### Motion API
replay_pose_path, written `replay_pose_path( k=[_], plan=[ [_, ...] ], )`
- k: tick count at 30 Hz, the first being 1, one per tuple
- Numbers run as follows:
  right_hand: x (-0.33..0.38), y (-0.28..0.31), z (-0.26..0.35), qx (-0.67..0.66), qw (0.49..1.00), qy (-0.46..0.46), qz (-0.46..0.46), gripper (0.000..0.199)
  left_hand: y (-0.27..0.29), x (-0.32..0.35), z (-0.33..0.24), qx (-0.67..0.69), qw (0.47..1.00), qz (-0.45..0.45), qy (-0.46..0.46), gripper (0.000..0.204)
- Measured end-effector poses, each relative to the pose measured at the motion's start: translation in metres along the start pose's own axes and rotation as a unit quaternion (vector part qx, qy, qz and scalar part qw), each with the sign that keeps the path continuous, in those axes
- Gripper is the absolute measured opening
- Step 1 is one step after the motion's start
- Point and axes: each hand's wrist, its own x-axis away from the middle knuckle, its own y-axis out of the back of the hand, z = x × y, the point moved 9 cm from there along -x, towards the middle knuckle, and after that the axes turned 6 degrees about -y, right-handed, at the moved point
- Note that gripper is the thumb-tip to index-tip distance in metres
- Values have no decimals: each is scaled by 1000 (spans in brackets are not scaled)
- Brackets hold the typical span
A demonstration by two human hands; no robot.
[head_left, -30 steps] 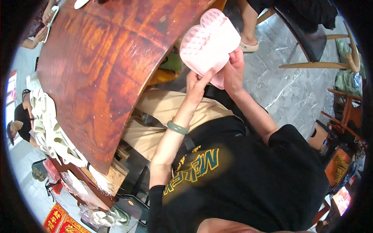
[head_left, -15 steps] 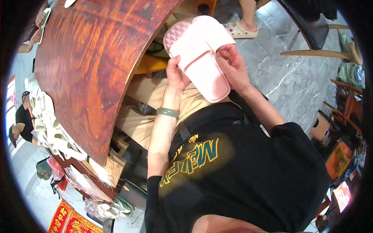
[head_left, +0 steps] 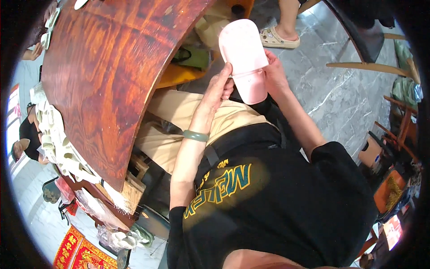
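Above my lap, a pink slipper [head_left: 244, 49] is held up in both hands, with a crosswise edge near its lower part. Only one slipper outline shows; whether a second lies behind it I cannot tell. My left hand [head_left: 219, 85], with a green bangle on its wrist, grips the left edge, thumb up along the side and fingers curled under. On the opposite edge, my right hand [head_left: 275, 74] pinches the slipper, some of its fingers hidden behind.
At the left is a brown wooden table [head_left: 107, 58], with white slipper parts [head_left: 58, 139] heaped along its outer edge. Another person's foot in a beige clog [head_left: 280, 38] rests on the grey marbled floor. Other people sit across the table. Wooden chairs [head_left: 371, 66] stand at the right.
The two pink slippers, fanned apart before, now show as one outline, turned more upright. My left hand has slid up and right along the edge, and its fingers are more curled.
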Motion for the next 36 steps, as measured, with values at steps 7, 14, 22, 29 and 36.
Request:
replay_pose_path(
  k=[7,14,22,29,36],
  plan=[
    [34,-44,-3,129,969,-21,210,47,13,-1,-3,248,968,25,-43,53],
    [-27,-24,-60,64,985,-101,124,29,50,7,-3,319,939,-117,-52,46],
    [-167,-60,-112,133,990,29,35,27,86,176,-10,178,950,-257,-12,50],
    [-309,-32,-183,299,932,140,-150,22,118,253,29,174,905,-385,39,55],
    [-300,-48,-184,556,790,104,-236,19,112,259,15,138,899,-412,53,57]
  ],
)
